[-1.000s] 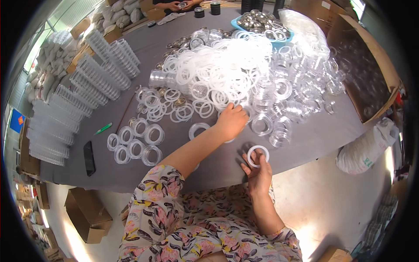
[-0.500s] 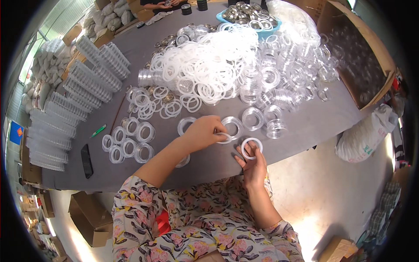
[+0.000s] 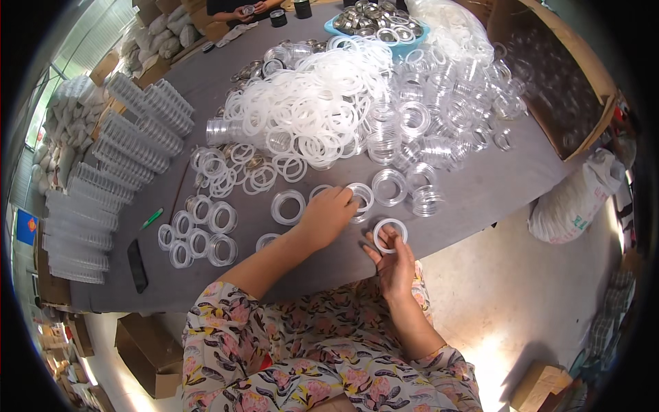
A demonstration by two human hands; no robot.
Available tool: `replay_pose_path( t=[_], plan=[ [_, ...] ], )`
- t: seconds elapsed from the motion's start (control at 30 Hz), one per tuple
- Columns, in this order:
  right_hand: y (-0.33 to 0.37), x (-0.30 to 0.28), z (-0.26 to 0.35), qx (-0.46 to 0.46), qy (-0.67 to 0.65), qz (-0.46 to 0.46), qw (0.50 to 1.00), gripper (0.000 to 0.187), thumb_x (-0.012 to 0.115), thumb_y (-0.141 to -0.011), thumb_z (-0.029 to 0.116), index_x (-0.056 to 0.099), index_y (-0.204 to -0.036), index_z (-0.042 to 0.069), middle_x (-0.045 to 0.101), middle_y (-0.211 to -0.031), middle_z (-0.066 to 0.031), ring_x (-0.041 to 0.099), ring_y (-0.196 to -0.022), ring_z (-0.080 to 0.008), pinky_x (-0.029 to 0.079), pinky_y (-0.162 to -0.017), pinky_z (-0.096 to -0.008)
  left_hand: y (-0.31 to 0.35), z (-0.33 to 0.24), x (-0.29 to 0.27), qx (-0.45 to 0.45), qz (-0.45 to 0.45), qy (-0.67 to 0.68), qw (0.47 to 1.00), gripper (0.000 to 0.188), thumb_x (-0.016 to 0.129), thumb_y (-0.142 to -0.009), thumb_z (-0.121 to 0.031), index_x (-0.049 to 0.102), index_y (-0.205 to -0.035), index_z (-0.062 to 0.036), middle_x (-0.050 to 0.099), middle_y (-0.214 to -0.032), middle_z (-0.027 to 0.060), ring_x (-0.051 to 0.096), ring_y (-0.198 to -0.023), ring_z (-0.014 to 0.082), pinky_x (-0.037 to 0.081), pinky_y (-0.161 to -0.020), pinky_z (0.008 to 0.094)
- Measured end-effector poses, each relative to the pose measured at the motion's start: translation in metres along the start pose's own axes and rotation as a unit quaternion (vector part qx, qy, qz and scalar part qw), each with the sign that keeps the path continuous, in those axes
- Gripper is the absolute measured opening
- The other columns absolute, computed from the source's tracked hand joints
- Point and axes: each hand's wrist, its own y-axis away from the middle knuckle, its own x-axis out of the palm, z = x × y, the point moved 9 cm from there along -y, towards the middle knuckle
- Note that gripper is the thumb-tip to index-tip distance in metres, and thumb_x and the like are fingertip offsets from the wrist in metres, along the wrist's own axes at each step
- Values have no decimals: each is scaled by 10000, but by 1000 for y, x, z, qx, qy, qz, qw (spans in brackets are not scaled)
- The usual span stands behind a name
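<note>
My left hand (image 3: 328, 216) reaches over the near part of the table, its fingertips pinched at the edge of a thin white ring (image 3: 368, 198). That ring lies over one of the round clear plastic pieces, and my fingers partly hide both. Closer to the table's front edge, my right hand (image 3: 396, 269) holds up another white ring (image 3: 378, 242), with fingers behind and through it. Beside the left hand lie a clear round piece (image 3: 288, 207) and, partly under my forearm, another (image 3: 266, 241). More clear pieces (image 3: 390, 187) stand just beyond the right hand.
A large heap of white rings (image 3: 309, 96) covers the middle, with clear pieces (image 3: 453, 103) to its right. Behind is a blue basin (image 3: 412, 47) of metal lids. Stacked clear pieces (image 3: 79, 226), a phone (image 3: 137, 266) and green pen (image 3: 152, 218) are left. A carton (image 3: 590, 62) stands right.
My left hand has brought its white ring up and onto a clear piece. The right hand still holds its ring in nearly the same place. The whole view has shifted slightly.
</note>
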Motion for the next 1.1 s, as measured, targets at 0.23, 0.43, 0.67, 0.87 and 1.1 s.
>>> replay_pose_path(
  t=[0.23, 0.43, 0.67, 0.87, 1.1],
  plan=[
    [1, 3, 1, -5, 20, 11, 1000, 383, 411, -982, 257, 477, -1213, -42, 544, -1198, -161, 555, -1114, -307, 501, -880, -433, 0, -2, 0, 0, 73, 74, 995, 136, 634, -725, -56, 638, -861, -65, 556, -872, 67, 547, -851, 256, 418, -783, 385],
    [0, 1, 0, -3, 16, 9, 1000, 397, 412, -981, 263, 470, -1226, -44, 545, -1200, -163, 555, -1115, -304, 496, -885, -435, -1, -3, 3, -18, 128, 102, 986, 136, 663, -731, -114, 645, -862, -83, 562, -873, 58, 550, -903, 242, 393, -823, 396],
    [-1, 2, -1, 3, -52, 42, 998, 423, 382, -956, 308, 475, -1204, -22, 541, -1213, -177, 534, -1148, -338, 477, -911, -480, 2, -2, 7, 1, 168, 86, 982, 114, 663, -749, -189, 663, -836, -115, 588, -857, 27, 548, -896, 216, 381, -823, 382],
    [-5, -6, -7, 20, -87, 55, 995, 424, 352, -932, 306, 498, -1153, -25, 544, -1228, -170, 524, -1160, -347, 452, -931, -509, 10, -10, 13, 3, 305, 36, 952, 91, 665, -748, -216, 671, -778, -131, 593, -833, 20, 542, -856, 209, 375, -814, 369],
    [1, 11, 2, 21, -23, 120, 992, 405, 329, -973, 284, 514, -1138, -37, 579, -1173, -188, 583, -1078, -307, 497, -880, -473, -12, -7, -15, -124, 105, 309, 937, 162, 703, -767, -174, 668, -859, -45, 607, -830, 39, 573, -763, 198, 448, -681, 325]
  ],
)
